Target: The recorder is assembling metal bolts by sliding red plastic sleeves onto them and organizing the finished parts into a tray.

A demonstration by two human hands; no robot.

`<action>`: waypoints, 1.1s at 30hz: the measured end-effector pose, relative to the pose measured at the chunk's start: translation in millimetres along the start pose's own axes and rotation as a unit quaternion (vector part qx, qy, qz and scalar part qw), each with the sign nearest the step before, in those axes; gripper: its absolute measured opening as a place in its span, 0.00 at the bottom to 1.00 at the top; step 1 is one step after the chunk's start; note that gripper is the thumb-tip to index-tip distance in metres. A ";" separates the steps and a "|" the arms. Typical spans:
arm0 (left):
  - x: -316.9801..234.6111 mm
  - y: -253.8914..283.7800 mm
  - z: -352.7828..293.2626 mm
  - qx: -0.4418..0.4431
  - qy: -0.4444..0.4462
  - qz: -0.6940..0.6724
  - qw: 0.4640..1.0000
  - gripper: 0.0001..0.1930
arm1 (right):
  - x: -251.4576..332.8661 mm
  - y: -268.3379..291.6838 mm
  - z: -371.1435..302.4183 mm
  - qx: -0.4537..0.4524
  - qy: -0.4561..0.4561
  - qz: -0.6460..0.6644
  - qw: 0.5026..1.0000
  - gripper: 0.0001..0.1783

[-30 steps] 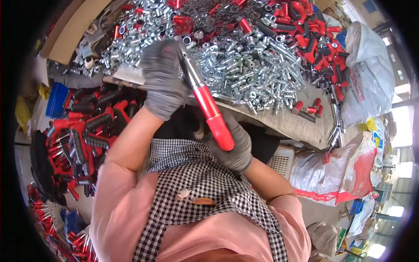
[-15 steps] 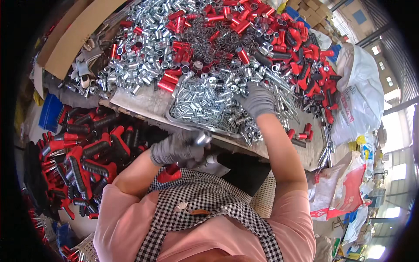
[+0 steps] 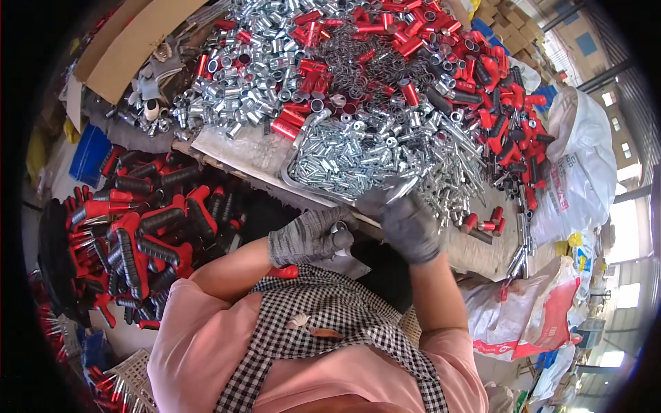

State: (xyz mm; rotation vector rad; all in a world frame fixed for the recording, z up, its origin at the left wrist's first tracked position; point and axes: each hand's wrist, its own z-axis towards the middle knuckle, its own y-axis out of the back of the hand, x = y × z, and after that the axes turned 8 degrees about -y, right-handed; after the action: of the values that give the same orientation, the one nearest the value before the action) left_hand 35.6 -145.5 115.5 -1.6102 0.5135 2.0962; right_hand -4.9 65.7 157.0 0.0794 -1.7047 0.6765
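Observation:
My left hand [image 3: 310, 237], in a grey knitted glove, is closed around a silver metal sleeve [image 3: 339, 230] in front of the bench edge. Below that wrist a red piece [image 3: 282, 272] shows; whether it joins the sleeve is hidden. Close by on the right, my right hand [image 3: 406, 224], gloved too and smeared by motion, pinches a small silver metal part [image 3: 402, 188] at its fingertips. Just beyond both hands lies a shallow metal tray [image 3: 310, 186] heaped with small silver pins [image 3: 330, 162].
Silver sleeves [image 3: 255, 89], dark springs [image 3: 344, 58] and red tubes [image 3: 289, 122] are piled on the bench [image 3: 234, 148]. Red-and-black handles [image 3: 148, 234] fill the space at lower left. A blue bin [image 3: 89, 155] stands behind them. White sacks [image 3: 575, 172] line the right side.
My right hand has come back from the pile of metal parts toward my left hand, carrying a small silver part. The left hand has turned the sleeve slightly. The whole view has shifted a little.

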 end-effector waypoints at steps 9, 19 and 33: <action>-28.4 -4.5 -8.6 0.083 -0.054 -0.032 0.995 0.34 | -9.7 -26.3 -15.2 0.213 0.014 -0.202 0.956 0.22; -17.5 19.9 -44.4 -0.033 -0.117 0.112 0.986 0.35 | -4.1 -50.3 48.5 0.337 0.077 -0.481 0.806 0.35; 3.0 23.2 -63.4 -0.189 -0.181 0.253 0.931 0.27 | -96.8 -153.7 261.9 0.198 0.307 -0.817 0.447 0.16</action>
State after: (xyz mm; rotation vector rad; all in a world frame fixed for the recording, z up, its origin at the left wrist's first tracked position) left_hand 72.9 -198.8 97.2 -1.3108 0.4480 2.9571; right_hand -146.7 -214.8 104.6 1.4274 -0.1250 -0.4587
